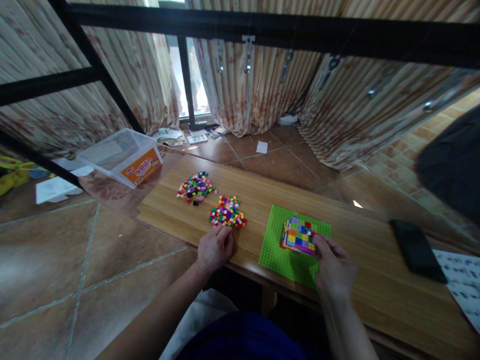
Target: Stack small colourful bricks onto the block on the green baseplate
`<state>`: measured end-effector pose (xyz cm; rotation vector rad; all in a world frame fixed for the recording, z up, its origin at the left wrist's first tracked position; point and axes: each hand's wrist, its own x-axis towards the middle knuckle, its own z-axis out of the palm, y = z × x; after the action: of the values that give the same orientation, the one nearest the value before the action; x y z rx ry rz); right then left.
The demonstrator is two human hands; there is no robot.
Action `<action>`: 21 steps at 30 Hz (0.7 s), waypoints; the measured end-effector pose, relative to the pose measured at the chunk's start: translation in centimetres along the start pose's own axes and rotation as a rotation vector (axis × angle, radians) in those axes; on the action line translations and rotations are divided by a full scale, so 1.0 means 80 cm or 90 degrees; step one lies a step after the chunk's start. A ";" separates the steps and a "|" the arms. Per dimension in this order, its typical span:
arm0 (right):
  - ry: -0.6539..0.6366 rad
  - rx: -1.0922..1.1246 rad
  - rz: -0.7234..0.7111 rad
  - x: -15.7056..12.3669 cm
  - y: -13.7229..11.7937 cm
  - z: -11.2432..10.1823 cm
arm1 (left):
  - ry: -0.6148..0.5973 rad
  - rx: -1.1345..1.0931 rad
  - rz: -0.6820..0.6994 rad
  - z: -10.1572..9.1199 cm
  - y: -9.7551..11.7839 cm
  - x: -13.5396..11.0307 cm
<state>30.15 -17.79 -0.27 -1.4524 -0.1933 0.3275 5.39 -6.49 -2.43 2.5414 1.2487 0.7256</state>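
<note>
A block-shaped stack of multicoloured toy bricks [298, 238] stands on a green studded baseplate [272, 245] on the wooden table. My right hand [335, 265] is at the right side of the stack, thumb and forefinger pinched together at its upper edge. Whatever lies between those fingertips is too small to make out. Close to the table's front edge, my left hand [215, 248] is closed, its fingers curled down just below a pile of small loose bricks [227, 212]. Its fingertips are partly hidden. Another loose brick pile [195, 187] lies farther back and left.
A clear plastic box [127, 145] with an orange label stands beyond the table's left end. On the right of the wooden table [360, 240] are a black phone [418, 250] and a printed sheet [461, 280]. A black metal frame [262, 32] crosses above, before striped curtains.
</note>
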 end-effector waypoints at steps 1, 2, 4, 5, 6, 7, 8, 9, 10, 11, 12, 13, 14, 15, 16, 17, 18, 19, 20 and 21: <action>-0.004 -0.007 0.000 0.000 0.001 -0.001 | 0.000 0.000 -0.001 0.001 -0.001 0.000; -0.007 -0.013 0.005 0.000 0.001 -0.002 | 0.003 0.000 -0.002 0.001 -0.001 0.000; -0.009 -0.019 0.020 -0.002 -0.001 -0.002 | 0.008 0.001 -0.003 0.002 -0.002 -0.001; -0.007 -0.017 0.028 -0.002 -0.002 -0.002 | 0.010 0.000 -0.002 0.003 -0.003 -0.001; -0.005 -0.010 0.040 -0.003 -0.003 -0.001 | 0.012 -0.002 0.000 0.003 -0.003 -0.001; -0.001 -0.002 0.052 -0.003 -0.005 -0.001 | 0.013 -0.005 0.002 0.003 -0.003 -0.001; 0.002 0.007 0.062 -0.003 -0.006 0.000 | 0.013 -0.009 0.003 0.003 -0.003 -0.001; 0.005 0.014 0.069 -0.004 -0.006 0.001 | 0.012 -0.010 0.004 0.003 -0.003 -0.001; 0.008 0.017 0.070 -0.004 -0.006 0.001 | 0.010 -0.009 0.002 0.003 -0.003 -0.001; 0.012 0.017 0.065 -0.003 -0.006 0.002 | 0.008 -0.006 -0.002 0.003 -0.002 -0.001; 0.012 0.013 0.055 -0.003 -0.005 0.002 | 0.005 0.000 -0.006 0.003 -0.002 -0.001; 0.012 0.008 0.044 -0.003 -0.004 0.001 | 0.002 0.005 -0.010 0.003 -0.002 -0.001; 0.011 0.006 0.034 -0.003 -0.002 0.001 | 0.000 0.010 -0.012 0.003 -0.002 -0.001; 0.009 0.003 0.025 -0.003 0.000 0.000 | -0.002 0.014 -0.013 0.003 -0.002 -0.001; 0.006 0.000 0.019 -0.002 0.001 0.000 | -0.002 0.015 -0.013 0.003 -0.002 -0.001; 0.003 -0.002 0.016 -0.002 0.003 0.000 | -0.002 0.016 -0.013 0.003 -0.002 -0.001; -0.001 -0.003 0.017 -0.002 0.004 -0.001 | -0.002 0.016 -0.012 0.003 -0.002 -0.001; -0.006 -0.002 0.021 -0.002 0.005 0.000 | -0.001 0.017 -0.011 0.003 -0.002 -0.001; -0.013 0.000 0.027 -0.001 0.005 0.000 | 0.001 0.017 -0.010 0.003 -0.002 -0.001; -0.021 0.002 0.036 0.000 0.005 0.000 | 0.003 0.019 -0.009 0.003 -0.002 0.000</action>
<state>30.07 -17.75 -0.63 -1.4513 -0.1790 0.3977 5.36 -6.40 -2.70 2.5536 1.2864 0.7154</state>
